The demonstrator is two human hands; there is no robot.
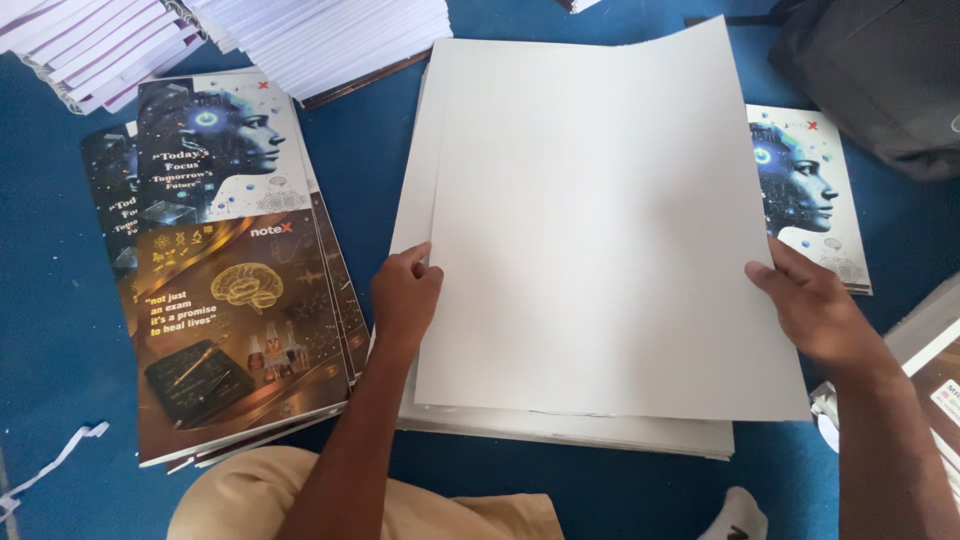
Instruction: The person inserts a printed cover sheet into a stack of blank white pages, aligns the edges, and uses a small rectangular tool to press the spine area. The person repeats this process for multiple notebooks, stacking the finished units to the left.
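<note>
A large white sheet (pixel 600 220) is lifted a little above a stack of white sheets (pixel 560 432) on the blue floor. My left hand (pixel 405 295) grips the sheet's left edge, thumb on top. My right hand (pixel 815 305) grips its right edge. The sheet's far corner curls upward. Most of the stack under it is hidden.
A pile of printed covers (pixel 230 260) with a robot head and brain pictures lies to the left. Another printed cover (pixel 810 190) shows at the right. Stacks of white paper blocks (pixel 320 40) lie at the back, with a dark bag (pixel 880 70) top right. My knee (pixel 250 500) is below.
</note>
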